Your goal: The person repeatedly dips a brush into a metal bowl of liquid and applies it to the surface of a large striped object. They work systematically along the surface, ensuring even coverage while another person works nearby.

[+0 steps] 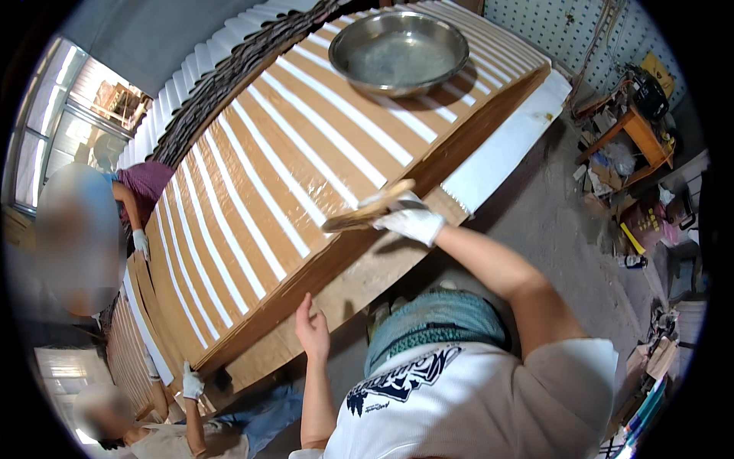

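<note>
My right hand [409,220], in a white glove, grips a flat wooden-handled brush [353,220]. The brush lies at the near edge of a broad stack of brown sheets [267,153], whose overlapping edges leave white stripes. Shiny, wet-looking patches show on the sheets beyond the brush. Bare and empty, my left hand [312,330] is raised just in front of the stack's near side, index finger extended. A round metal basin [399,53] rests on the far part of the stack, holding what looks like a little cloudy liquid.
Two co-workers are at the left; one gloved hand [141,243] and another [192,381] touch the stack's left end. A white sheet-covered ledge [508,145] juts out at the right. Beyond the concrete floor [527,222] stands a cluttered wooden stool [638,141].
</note>
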A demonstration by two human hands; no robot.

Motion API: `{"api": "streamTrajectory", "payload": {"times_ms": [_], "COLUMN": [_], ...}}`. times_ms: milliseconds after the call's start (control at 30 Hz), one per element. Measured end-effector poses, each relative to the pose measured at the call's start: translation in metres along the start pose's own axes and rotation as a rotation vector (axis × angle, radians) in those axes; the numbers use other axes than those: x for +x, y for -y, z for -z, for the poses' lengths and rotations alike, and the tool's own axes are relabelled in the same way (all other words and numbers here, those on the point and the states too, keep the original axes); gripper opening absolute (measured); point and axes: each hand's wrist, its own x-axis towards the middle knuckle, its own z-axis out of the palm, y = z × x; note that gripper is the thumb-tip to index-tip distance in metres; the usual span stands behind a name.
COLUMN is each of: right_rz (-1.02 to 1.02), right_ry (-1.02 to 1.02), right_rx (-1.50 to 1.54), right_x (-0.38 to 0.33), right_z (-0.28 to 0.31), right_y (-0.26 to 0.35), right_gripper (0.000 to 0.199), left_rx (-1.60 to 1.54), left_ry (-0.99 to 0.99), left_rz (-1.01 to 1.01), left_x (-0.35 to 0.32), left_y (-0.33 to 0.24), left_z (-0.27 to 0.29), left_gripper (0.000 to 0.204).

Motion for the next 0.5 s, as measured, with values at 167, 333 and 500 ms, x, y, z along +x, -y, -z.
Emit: {"api": "streamTrajectory", "payload": {"times_ms": [167,333,500], "right_rz": [-0.545,-0.660,-0.619], "right_ry": [-0.364,-0.696,-0.911], "right_rx": [0.927,1.343,1.630], "right_x": [-0.106,-0.192,-0.231], "right_z": [0.066,0.130,0.179], "right_y": [-0.052,-0.089,-0.093], "right_gripper": [0.035,0.022,0.040], "left_rx": [-0.017,-0.126,-0.207], "left_ry": [0.204,0.422,0.475], "left_rz": [0.012,-0.042,-0.147], "left_x": [-0.009,0.003,0.058], "left_y": [-0.036,-0.090,-0.160], "left_z": [-0.084,-0.169,-0.229], "left_gripper": [0.043,0.040,0.039]}}
